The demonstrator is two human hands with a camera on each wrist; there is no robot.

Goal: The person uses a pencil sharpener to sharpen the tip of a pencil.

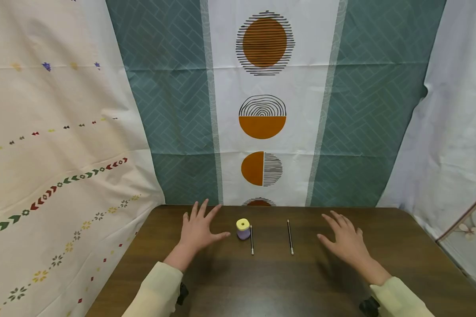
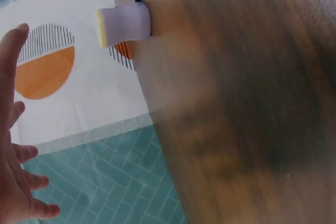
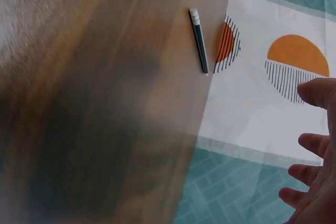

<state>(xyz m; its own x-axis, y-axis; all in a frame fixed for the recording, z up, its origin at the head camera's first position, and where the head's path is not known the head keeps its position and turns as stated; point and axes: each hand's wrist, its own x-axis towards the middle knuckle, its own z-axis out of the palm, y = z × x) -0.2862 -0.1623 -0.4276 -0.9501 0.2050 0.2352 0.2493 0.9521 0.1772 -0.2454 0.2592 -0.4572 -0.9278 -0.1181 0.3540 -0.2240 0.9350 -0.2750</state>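
Note:
On the table stands a small waisted purple cylinder [image 1: 243, 231] with a yellow top and a dark hole in it; its exact kind is unclear. A dark pencil [image 1: 251, 242] with a white eraser end lies just right of it. Farther right is a second dark pencil [image 1: 290, 238], its eraser toward me. My left hand [image 1: 197, 231] is held with fingers spread, left of the cylinder and apart from it. Over the table's right part, my right hand [image 1: 346, 242] also has its fingers spread, nearest the second pencil. Neither hand holds anything.
The brown wooden table [image 1: 246, 286] ends at a hanging green and white cloth [image 1: 301, 132] with orange circles. A patterned cream cloth [image 1: 83, 185] hangs along the left side, and a white cloth [image 1: 452, 145] along the right.

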